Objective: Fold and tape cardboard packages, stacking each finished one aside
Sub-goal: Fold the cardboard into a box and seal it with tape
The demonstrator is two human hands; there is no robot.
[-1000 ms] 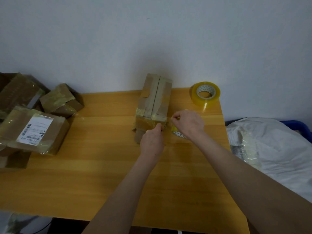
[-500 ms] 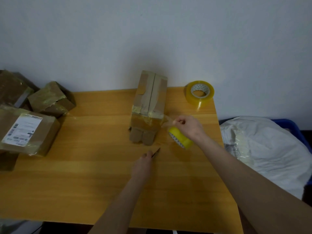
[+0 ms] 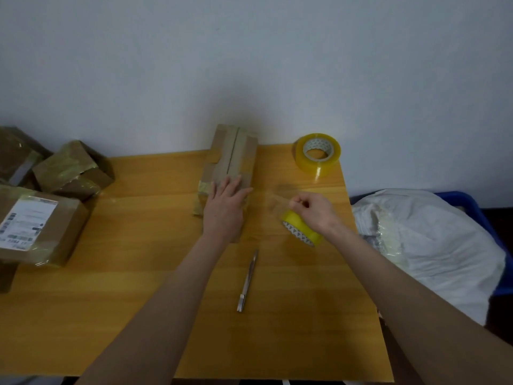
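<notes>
The cardboard package [image 3: 233, 159] is sitting near the far edge of the wooden table [image 3: 138, 301], about midway along it, with its long side running away from the camera. The left hand [image 3: 224, 209] is lying flat on its near end, fingers straight and spread, pressing down.

Over on the other side, the right hand [image 3: 313, 211] is curling its fingers round a small tape roll [image 3: 301, 230]. Thumb and fingertips are pinching what looks like a clear strip [image 3: 274, 198] stretching toward the package (hard to see, it's nearly transparent). Yellowish tape is showing across the package's near end, while the long seam on top is looking uncovered. I'm judging this one as partly sealed, with the top left to do.

A slim cutter [image 3: 248, 282] is lying loose between the two forearms, nobody touching it, and a bigger tape roll [image 3: 317, 155] is waiting at the far right corner.

At the left edge, taped packages [image 3: 72, 170] are piling up, one carrying a shipping label [image 3: 27, 220], so several are looking finished. On the right, a white plastic bag [image 3: 430, 240] is filling a blue bin [image 3: 472, 201]. Whether more cardboard is waiting in there, I cannot tell.
</notes>
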